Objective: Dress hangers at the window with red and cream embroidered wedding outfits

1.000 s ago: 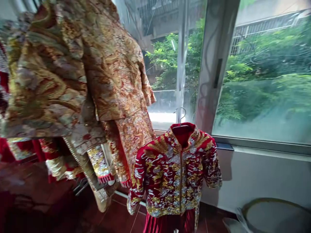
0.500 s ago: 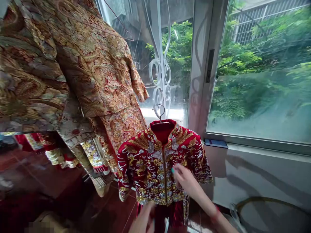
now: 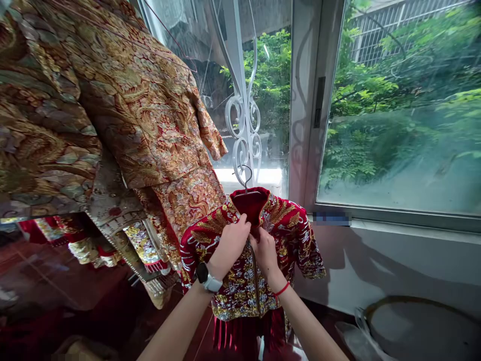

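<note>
jacket zipper (image 3: 257,285), top hidden behind 2 hands (image 3: 230,244)

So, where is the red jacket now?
In the head view, the red jacket is on the hanger just below centre, right of the gold-patterned garments.

No txt, nos., brands or signs can be read anywhere. On the dark face of the watch (image 3: 202,273), no digits can be made out. The flat bluish item (image 3: 331,217) on the window sill (image 3: 379,229) is pixelated, so any lettering on it can't be read. The small white strip (image 3: 260,347) below the red jacket (image 3: 244,281) is too small/unclear for any print to be seen.
</note>
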Demonstrator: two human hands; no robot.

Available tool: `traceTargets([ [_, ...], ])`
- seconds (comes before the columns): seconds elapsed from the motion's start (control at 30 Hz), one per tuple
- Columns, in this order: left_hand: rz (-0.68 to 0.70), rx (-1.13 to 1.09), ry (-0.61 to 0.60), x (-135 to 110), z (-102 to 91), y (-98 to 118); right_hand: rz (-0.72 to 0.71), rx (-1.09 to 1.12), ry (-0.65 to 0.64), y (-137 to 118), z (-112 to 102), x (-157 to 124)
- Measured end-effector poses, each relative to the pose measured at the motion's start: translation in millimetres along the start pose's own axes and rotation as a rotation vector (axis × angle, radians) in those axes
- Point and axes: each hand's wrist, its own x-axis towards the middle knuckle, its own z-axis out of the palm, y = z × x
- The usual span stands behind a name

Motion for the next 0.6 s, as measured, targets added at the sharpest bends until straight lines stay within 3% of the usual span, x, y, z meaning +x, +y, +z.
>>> traceTargets([
  [0.13, 0.08, -0.149, 0.007, -2, -7.1, -9, 0.099, 0.158, -0.036, -7, -11, -1],
  [0.3, 0.1, -0.209, 0.019, -12, -10.3, -12, 0.268, 0.283, -0.308, 15, -23, -11],
  [0.4, 0.116, -0.216, 0.016, -20, -12.5, -13, 0.408, 0.189, -0.358, 50, -17, -49],
  [0.6, 0.145, -0.255, 0.02, -35, -15.6, -12, 0.648, -0.016, -0.384, 114, -4, -165],
])
